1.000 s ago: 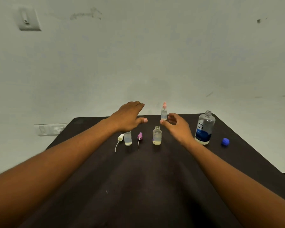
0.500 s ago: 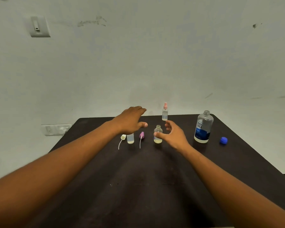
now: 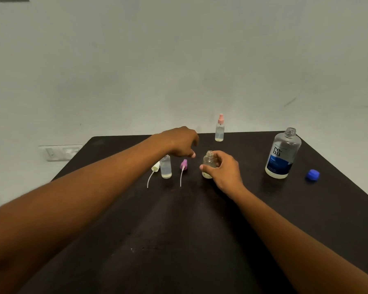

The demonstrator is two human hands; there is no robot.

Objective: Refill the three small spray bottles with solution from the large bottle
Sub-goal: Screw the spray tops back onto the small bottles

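change: our right hand [image 3: 223,172] left the pink-capped spray bottle [image 3: 219,129] standing at the worktop [image 3: 200,240] back, now grasps the open round bottle [image 3: 208,164] | left hand [image 3: 182,143] hovers, loosely curled, empty | next: likely pour from the uncapped large bottle [image 3: 283,153]

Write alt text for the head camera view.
The right hand grips an uncapped small bottle on a dark table; the left hand hovers above a purple spray top. An open large bottle stands to the right.
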